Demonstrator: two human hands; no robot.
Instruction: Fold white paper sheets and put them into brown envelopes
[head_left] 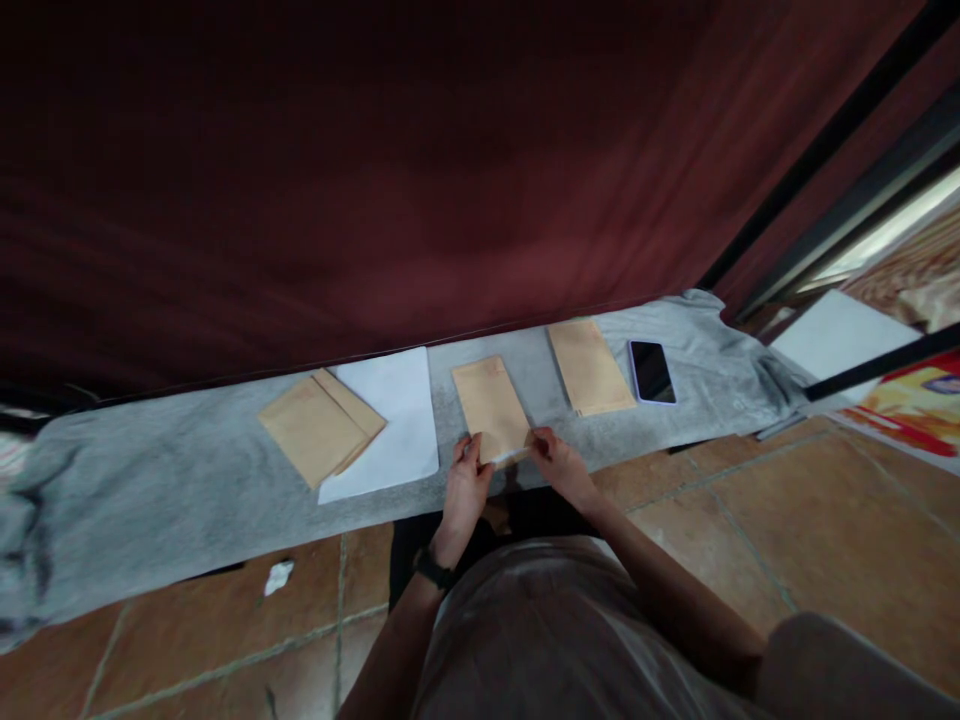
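**Shirt front (pixel 525 620) nearest the lens, two bare hands meet at an envelope's near end**

Across the top of my remote feed hangs a dark red curtain (pixel 375 200), the largest thing in view. Below it, a long table (pixel 187 480) under rumpled grey cloth spans the scene, above a tiled floor (pixel 225 630). Next in size, a white sheet (pixel 409 420) lies left of centre, partly under a fanned left pile (pixel 311 430) of tan envelopes. A neater right pile (pixel 590 365) rests on the other side, with a dark-screened phone (pixel 654 372) just beside it.

Between the piles, the middle envelope (pixel 489 400) lies flat on the cloth, its near end in the person's hands. The left hand (pixel 465 490), a dark watch (pixel 433 568) at its wrist, pinches the near left corner; the right hand (pixel 562 468) has its fingers closed on the near right corner. A narrow pale strip (pixel 510 457) shows between them.

I judge the step in hand to be handling that end, perhaps a flap; how far along is unclear to me. Further work there calls for level corners and light, even finger pressure, lest the paper crease askew.

Smallest, a white scrap (pixel 279 577) lies on the tiles.
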